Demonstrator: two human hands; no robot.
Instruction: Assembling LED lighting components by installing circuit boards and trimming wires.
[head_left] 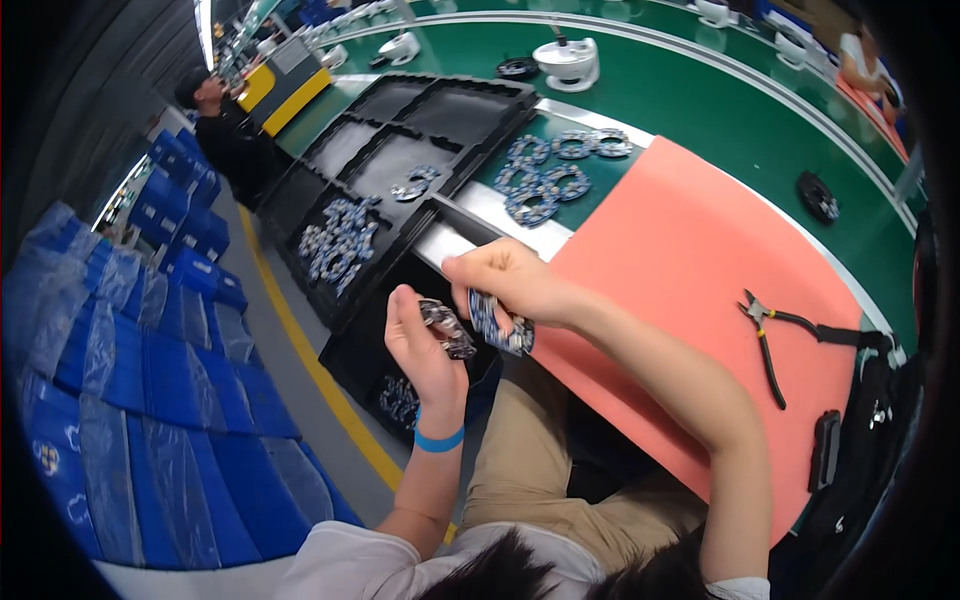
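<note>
My left hand, with a blue band at its wrist, is closed on a dark ring-shaped circuit board. Close beside it, my right hand grips a blue ring-shaped circuit board that hangs below the fingers. Both hands are over a black bin near my lap, where more boards lie. A black divided tray beyond the hands holds a heap of similar boards and a few loose ones. More rings lie on the green bench.
An orange mat covers the bench on my right, with side cutters and a small black block on it. Blue crates under plastic stand along the left. White devices sit on the far line. A person in black stands at the left.
</note>
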